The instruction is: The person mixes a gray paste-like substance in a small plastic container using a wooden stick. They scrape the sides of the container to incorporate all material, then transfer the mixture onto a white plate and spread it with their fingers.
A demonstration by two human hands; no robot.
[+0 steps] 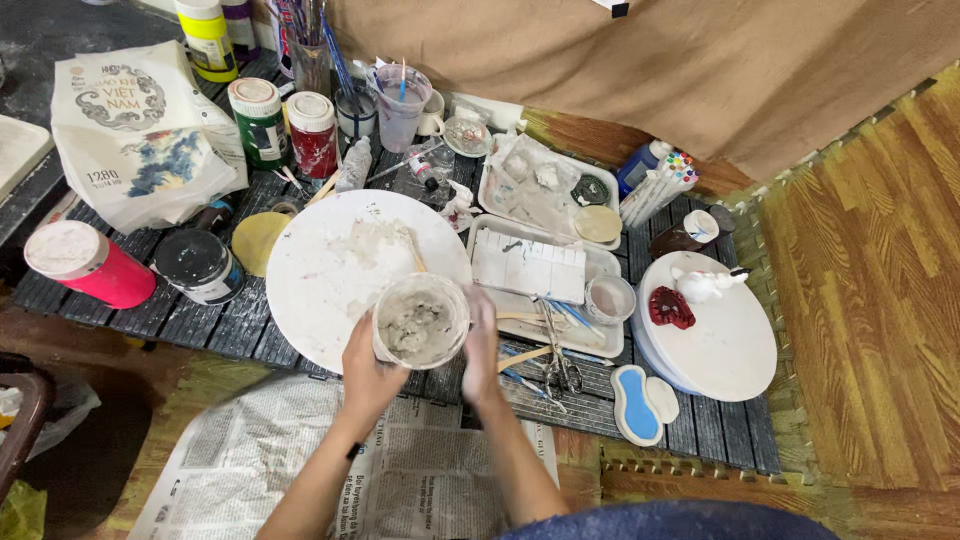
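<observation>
Two hands (372,368) (482,345) clasp a plaster-smeared cup (420,321).

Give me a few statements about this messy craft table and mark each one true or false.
1. Both hands are on the plastic cup of grey paste. True: the left hand and right hand clasp its sides.
2. The cup is empty. False: grey paste fills its bottom.
3. Newspaper lies under the arms. True.
4. The red-lidded jar stands right of the scissors. False: it stands far left of them, beside the green jar.
5. A small white figurine sits on the round white board. True.
</observation>
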